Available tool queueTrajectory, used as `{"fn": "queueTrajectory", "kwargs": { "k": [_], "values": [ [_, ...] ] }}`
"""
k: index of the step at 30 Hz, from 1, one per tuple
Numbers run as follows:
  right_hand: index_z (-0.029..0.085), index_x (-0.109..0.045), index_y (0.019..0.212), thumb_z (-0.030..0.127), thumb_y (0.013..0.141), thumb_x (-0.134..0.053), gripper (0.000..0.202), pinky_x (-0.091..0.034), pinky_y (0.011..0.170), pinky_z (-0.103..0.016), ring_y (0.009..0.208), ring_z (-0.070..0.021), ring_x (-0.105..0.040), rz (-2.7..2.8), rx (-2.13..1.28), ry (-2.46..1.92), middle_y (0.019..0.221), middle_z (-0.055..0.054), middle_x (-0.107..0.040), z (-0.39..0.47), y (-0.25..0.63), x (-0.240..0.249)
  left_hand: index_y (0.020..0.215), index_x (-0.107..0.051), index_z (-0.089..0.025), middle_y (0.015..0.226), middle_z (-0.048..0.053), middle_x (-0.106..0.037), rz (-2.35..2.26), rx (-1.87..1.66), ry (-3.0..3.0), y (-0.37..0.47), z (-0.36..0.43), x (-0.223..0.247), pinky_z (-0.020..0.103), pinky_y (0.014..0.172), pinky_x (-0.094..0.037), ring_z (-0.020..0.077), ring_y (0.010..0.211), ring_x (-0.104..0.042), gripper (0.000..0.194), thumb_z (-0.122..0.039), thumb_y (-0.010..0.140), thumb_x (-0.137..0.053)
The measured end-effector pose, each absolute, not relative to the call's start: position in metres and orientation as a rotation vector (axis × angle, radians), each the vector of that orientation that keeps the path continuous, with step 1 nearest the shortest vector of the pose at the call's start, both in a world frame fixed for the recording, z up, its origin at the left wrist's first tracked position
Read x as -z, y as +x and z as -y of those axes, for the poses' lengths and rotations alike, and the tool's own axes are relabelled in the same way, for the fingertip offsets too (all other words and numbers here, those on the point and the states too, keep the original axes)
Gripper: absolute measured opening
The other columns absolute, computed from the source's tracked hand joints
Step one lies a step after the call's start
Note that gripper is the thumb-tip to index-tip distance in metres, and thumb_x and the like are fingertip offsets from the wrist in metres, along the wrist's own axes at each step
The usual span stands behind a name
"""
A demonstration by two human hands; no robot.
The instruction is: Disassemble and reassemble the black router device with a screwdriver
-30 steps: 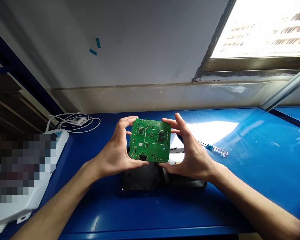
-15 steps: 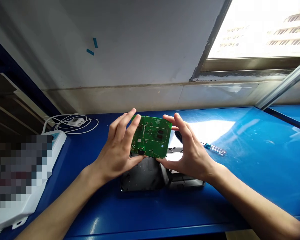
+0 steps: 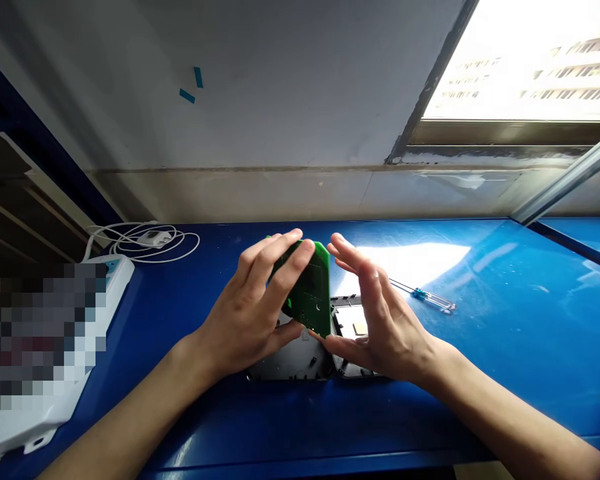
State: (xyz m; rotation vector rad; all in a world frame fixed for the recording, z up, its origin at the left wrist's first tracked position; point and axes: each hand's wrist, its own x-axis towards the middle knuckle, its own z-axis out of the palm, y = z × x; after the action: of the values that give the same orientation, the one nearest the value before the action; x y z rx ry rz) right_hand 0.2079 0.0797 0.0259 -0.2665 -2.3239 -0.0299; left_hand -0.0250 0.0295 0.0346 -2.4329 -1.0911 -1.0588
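A green circuit board [image 3: 310, 293] is held up on edge, turned so that its face points sideways. My left hand [image 3: 250, 300] grips it, with fingers over the top edge and thumb at the bottom. My right hand [image 3: 380, 307] is around its right edge, the thumb at the lower corner and the fingertips by the upper corner. Below lie two parts of a black plastic casing: a flat shell [image 3: 295, 360] on the left and a shell with a pale inner area [image 3: 350, 320] on the right, partly hidden by my right hand.
A screwdriver [image 3: 433, 300] with a clear and blue handle lies on the blue table [image 3: 505, 353], right of my hands. At the left are a white power strip [image 3: 80, 393] and a coiled white cable with an adapter [image 3: 155, 239]. A wall stands behind.
The circuit board has turned from facing me to a steep sideways angle. My left hand has shifted right, and more of the right-hand shell's pale inside shows.
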Motion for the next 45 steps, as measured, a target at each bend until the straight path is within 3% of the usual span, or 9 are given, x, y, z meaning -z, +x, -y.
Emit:
{"fn": "queueTrajectory", "kwargs": {
  "k": [6, 13, 19, 24, 31, 37, 40, 45],
  "values": [
    [0.026, 0.003, 0.168, 0.014, 0.089, -0.070, 0.108, -0.055, 0.111, -0.059, 0.151, -0.0354, -0.044, 2.308, -0.017, -0.352, 0.169, -0.018, -0.032, -0.085, 0.208, -0.019, 0.164, -0.004, -0.041, 0.164, 0.014, -0.027, 1.190, 1.509, -2.567, -0.025, -0.032, -0.029, 0.061, 0.107, -0.054, 0.0394, 0.151, -0.033, 0.115, -0.024, 0.083, -0.085],
    [0.020, -0.006, 0.168, 0.018, 0.092, -0.067, 0.097, -0.050, 0.117, -0.057, 0.152, -0.0326, -0.041, 2.359, -0.005, -0.467, 0.167, -0.020, -0.037, -0.091, 0.212, -0.017, 0.161, -0.015, -0.046, 0.165, 0.007, -0.028, 1.257, 1.720, -2.806, -0.023, -0.024, -0.034, 0.056, 0.100, -0.064, 0.0400, 0.146, -0.043, 0.117, -0.021, 0.074, -0.090],
    [0.022, -0.006, 0.168, 0.020, 0.092, -0.067, 0.098, -0.050, 0.118, -0.054, 0.153, -0.0314, -0.040, 2.363, -0.077, -0.428, 0.167, -0.019, -0.037, -0.091, 0.214, -0.020, 0.159, -0.013, -0.047, 0.169, 0.006, -0.029, 1.206, 1.762, -2.949, -0.024, -0.021, -0.040, 0.061, 0.110, -0.056, 0.0398, 0.151, -0.040, 0.119, -0.017, 0.074, -0.090],
    [0.026, -0.006, 0.168, 0.027, 0.090, -0.074, 0.103, -0.053, 0.115, -0.054, 0.149, -0.0317, -0.048, 2.328, -0.212, -0.462, 0.165, -0.017, -0.041, -0.096, 0.217, -0.019, 0.158, -0.013, -0.047, 0.170, 0.006, -0.028, 1.243, 1.796, -3.036, -0.032, -0.023, -0.043, 0.064, 0.113, -0.052, 0.0409, 0.152, -0.037, 0.116, -0.014, 0.075, -0.088],
    [0.027, -0.017, 0.166, 0.030, 0.085, -0.080, 0.103, -0.057, 0.111, -0.048, 0.136, -0.0299, -0.062, 2.284, -0.346, -0.500, 0.157, -0.015, -0.053, -0.092, 0.217, -0.018, 0.154, -0.021, -0.048, 0.169, 0.003, -0.027, 1.291, 2.138, -3.247, -0.042, -0.031, -0.043, 0.060, 0.116, -0.048, 0.0435, 0.154, -0.033, 0.108, -0.026, 0.075, -0.091],
    [0.026, -0.018, 0.166, 0.031, 0.084, -0.080, 0.103, -0.060, 0.107, -0.047, 0.131, -0.0291, -0.064, 2.277, -0.407, -0.480, 0.149, -0.016, -0.058, -0.091, 0.216, -0.020, 0.153, -0.022, -0.047, 0.169, 0.005, -0.027, 1.265, 2.134, -3.257, -0.041, -0.033, -0.041, 0.060, 0.117, -0.046, 0.0424, 0.155, -0.030, 0.110, -0.032, 0.073, -0.095],
    [0.026, -0.020, 0.165, 0.031, 0.080, -0.083, 0.105, -0.061, 0.105, -0.047, 0.126, -0.0290, -0.067, 2.268, -0.422, -0.497, 0.146, -0.015, -0.061, -0.093, 0.217, -0.019, 0.153, -0.020, -0.048, 0.170, 0.006, -0.026, 1.382, 2.038, -3.254, -0.041, -0.034, -0.043, 0.060, 0.116, -0.047, 0.0422, 0.153, -0.035, 0.111, -0.036, 0.073, -0.095],
    [0.024, -0.026, 0.162, 0.030, 0.074, -0.084, 0.105, -0.061, 0.104, -0.050, 0.125, -0.0315, -0.069, 2.219, -0.351, -0.582, 0.141, -0.016, -0.065, -0.099, 0.221, -0.019, 0.161, 0.002, -0.047, 0.167, 0.012, -0.031, 1.904, 1.620, -3.088, -0.055, -0.027, -0.038, 0.066, 0.115, -0.046, 0.0453, 0.150, -0.040, 0.127, -0.050, 0.075, -0.092]
  ]
}}
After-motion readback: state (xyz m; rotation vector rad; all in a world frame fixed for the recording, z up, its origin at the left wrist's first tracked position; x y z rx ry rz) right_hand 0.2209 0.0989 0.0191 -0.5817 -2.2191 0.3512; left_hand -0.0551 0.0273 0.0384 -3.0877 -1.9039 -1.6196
